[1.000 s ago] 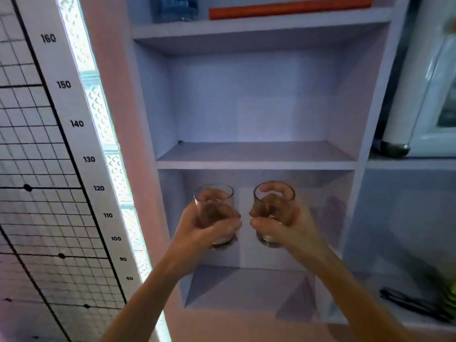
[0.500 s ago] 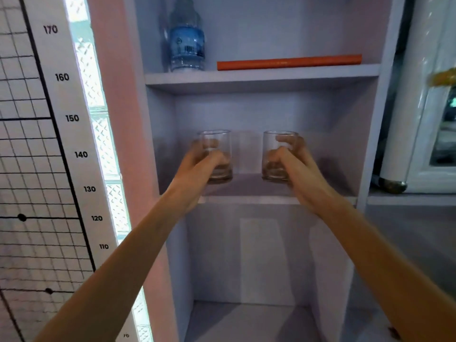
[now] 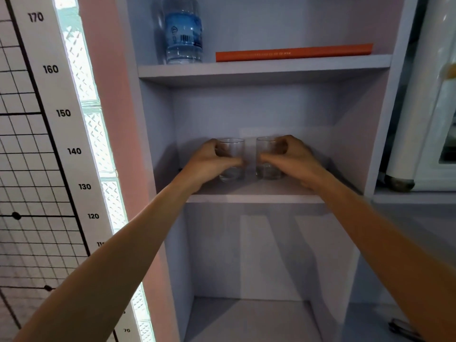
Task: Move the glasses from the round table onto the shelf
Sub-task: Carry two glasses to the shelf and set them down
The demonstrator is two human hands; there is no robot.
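Two glasses stand upright on the middle shelf (image 3: 256,193) of a pale shelf unit, side by side with a narrow gap between them. The left glass (image 3: 232,159) is wrapped by the left hand (image 3: 209,161): its thumb crosses the front of the glass and the fingers (image 3: 217,150) curl round the far side, so the hand is closed on it. The right glass (image 3: 267,157) is gripped the same way by the right hand (image 3: 293,161), thumb across the front and fingers (image 3: 281,146) bent round behind. Both glasses are clear with thick bases, and both bases look to be resting on the shelf board, though the hands hide part of each. Two bare forearms reach in from the lower corners.

On the shelf above sit one water bottle (image 3: 182,33) with a blue label, at the left, and one flat orange book (image 3: 293,52) lying to its right, the two apart. The compartment below holds nothing visible. Left of the unit hangs one height chart (image 3: 61,112) with numbers from 70 to 170. One white appliance (image 3: 424,107) stands to the right.
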